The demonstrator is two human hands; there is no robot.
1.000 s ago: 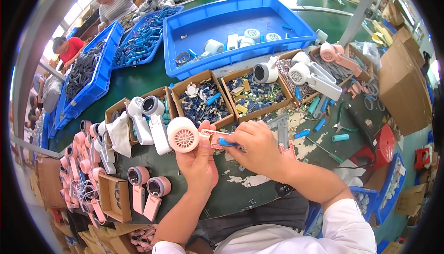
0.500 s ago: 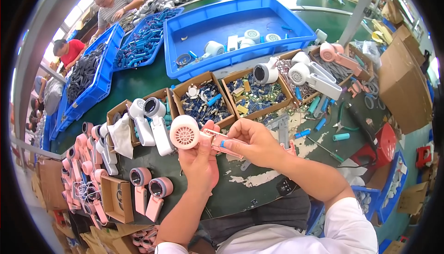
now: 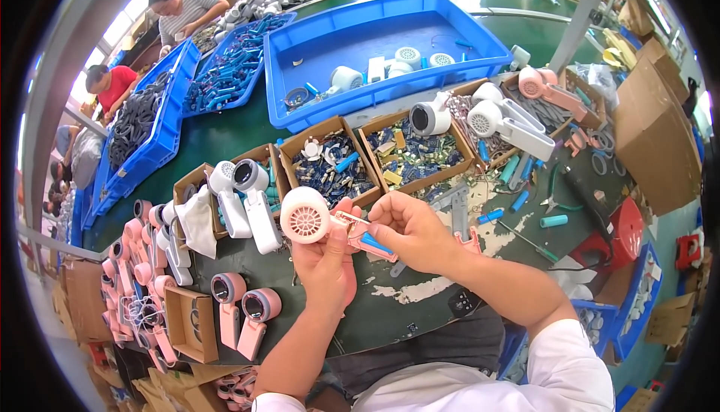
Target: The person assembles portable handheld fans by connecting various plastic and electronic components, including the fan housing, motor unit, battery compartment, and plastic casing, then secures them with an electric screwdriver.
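My left hand [image 3: 324, 271] grips a pink handheld fan [image 3: 304, 215] near its neck, with the round grille turned up and to the left. The fan's handle is an open shell, pointing right, and a blue battery cell [image 3: 376, 244] lies along it. Against the upper side of this shell, the bent fingers and thumb of my right hand [image 3: 414, 233] pinch the handle close to the battery. What sits under those fingertips is partly hidden. Two white handheld fans [image 3: 259, 217] rest just left of the held one.
Boxes of small circuit boards [image 3: 335, 164] stand beyond my hands. Behind them is a large blue tray [image 3: 300, 116]. Pink fans [image 3: 259, 307] lie at left beside a small cardboard box [image 3: 187, 337]. Right are a screwdriver [image 3: 529, 241], pliers [image 3: 553, 198] and loose cells [image 3: 553, 221]. Two co-workers sit far left.
The fan has shifted slightly right. My right thumb has drawn back up from the handle, and more of the blue battery now shows inside the shell.
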